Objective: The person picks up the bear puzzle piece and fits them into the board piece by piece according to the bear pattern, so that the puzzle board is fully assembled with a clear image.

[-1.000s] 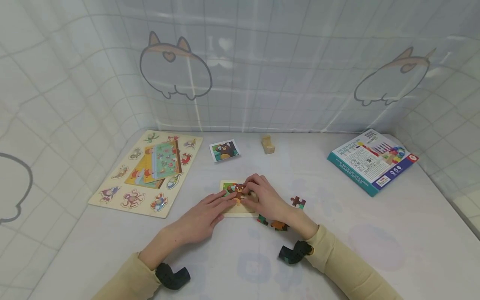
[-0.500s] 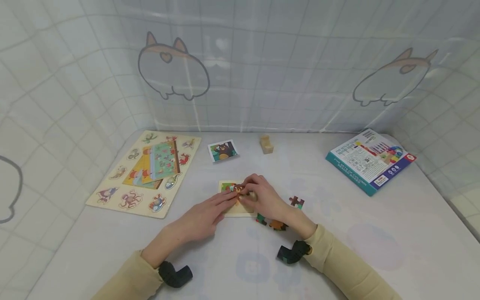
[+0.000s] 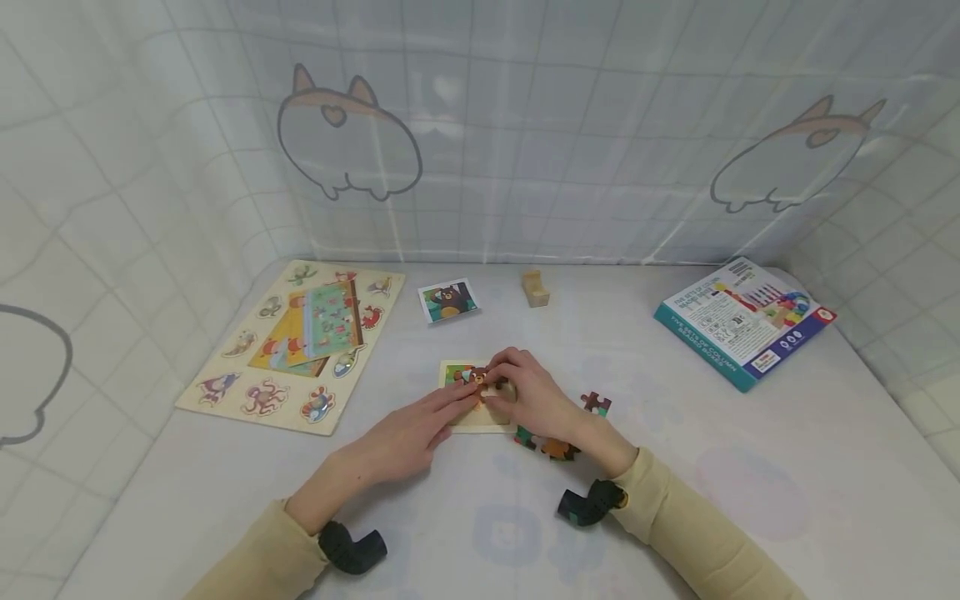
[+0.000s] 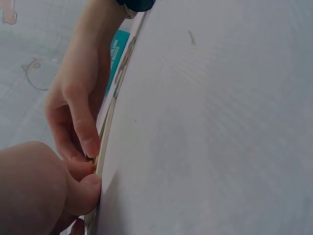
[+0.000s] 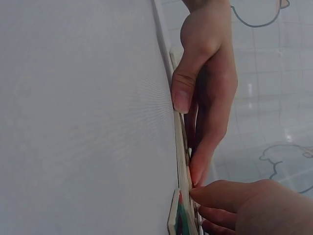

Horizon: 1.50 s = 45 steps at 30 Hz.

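Observation:
A small wooden puzzle tray [image 3: 483, 430] lies in front of me, with bear picture pieces [image 3: 474, 377] partly set in it. My left hand [image 3: 401, 437] rests on the tray's left side, its fingers stretched over the picture. In the right wrist view, the left thumb [image 5: 181, 100] touches the tray's edge. My right hand [image 3: 536, 408] bends over the tray's right side, thumb and forefinger pinching a puzzle piece that the fingers mostly hide. Loose jigsaw pieces [image 3: 558, 450] lie beside and under the right wrist, another piece [image 3: 596, 404] farther right.
A bear picture card [image 3: 450, 302] and a small wooden stand [image 3: 536, 290] sit behind the tray. On the left lies a large sea-animal board [image 3: 232, 367] with printed cards [image 3: 326, 321] on it. A beaded-column toy box [image 3: 746, 321] is at the right.
Both hands stay at the tray, the left fingers shifting slightly to the right over the picture. The loose pieces have not moved.

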{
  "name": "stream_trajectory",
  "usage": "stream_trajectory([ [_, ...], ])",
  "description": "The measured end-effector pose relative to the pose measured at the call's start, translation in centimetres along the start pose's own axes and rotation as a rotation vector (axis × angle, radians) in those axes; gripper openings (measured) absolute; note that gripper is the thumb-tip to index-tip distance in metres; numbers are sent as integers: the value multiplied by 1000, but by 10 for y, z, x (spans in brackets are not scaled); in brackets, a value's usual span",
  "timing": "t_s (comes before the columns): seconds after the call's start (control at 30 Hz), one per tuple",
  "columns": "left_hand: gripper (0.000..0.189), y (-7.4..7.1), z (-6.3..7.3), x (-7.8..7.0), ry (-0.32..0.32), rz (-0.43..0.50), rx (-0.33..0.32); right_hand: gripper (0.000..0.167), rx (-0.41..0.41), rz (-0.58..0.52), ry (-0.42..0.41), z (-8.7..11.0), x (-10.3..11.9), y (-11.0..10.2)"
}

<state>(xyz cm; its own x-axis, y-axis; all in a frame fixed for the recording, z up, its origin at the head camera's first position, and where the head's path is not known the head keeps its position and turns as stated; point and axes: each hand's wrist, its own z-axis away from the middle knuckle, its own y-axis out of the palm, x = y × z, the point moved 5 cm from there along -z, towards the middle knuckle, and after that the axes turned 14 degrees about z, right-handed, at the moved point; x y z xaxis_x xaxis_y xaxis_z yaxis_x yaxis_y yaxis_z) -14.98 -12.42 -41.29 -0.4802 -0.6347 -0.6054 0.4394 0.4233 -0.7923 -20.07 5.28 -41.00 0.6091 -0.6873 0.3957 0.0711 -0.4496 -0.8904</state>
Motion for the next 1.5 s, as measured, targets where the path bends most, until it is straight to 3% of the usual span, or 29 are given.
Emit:
stream_trajectory([
  [0.43, 54, -1, 1, -1, 39, -22, -6, 17, 21, 6, -3, 0, 2, -1],
  [0.6, 55, 3, -1, -2, 54, -21, -2, 33, 79, 21, -17, 8, 8, -11],
  [0.73, 54, 3, 0, -1, 46, -24, -9, 45, 43, 13, -9, 14, 6, -28],
  [1.07, 53, 1, 1, -3, 57, -10, -20, 45, -36, -26, 117, 45, -38, -61],
  [1.5, 53, -1, 1, -3, 62, -17, -28, 29, -67, -35, 150, 83, -92, -76],
])
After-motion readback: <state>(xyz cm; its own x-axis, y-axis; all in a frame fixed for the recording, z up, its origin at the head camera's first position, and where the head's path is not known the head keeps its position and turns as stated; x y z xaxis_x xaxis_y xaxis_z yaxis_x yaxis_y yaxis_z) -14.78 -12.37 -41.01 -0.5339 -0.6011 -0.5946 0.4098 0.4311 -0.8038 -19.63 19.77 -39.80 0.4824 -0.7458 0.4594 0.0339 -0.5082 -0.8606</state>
